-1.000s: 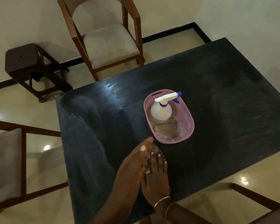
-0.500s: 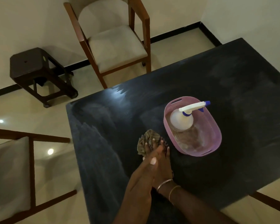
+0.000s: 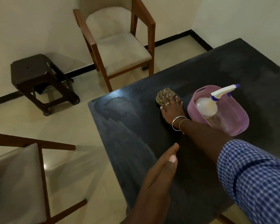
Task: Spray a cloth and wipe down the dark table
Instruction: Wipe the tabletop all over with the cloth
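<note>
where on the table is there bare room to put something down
Bare: the left corner of the table, between the cloth and the left hand; also the far right end beyond the pink basin. Crowded: the right hand on the cloth sits close beside the basin holding the spray bottle.

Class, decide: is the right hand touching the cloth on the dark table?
Touching. The head view shows the right hand lying on the cloth, fingers spread over it, pressing it onto the table.
</note>
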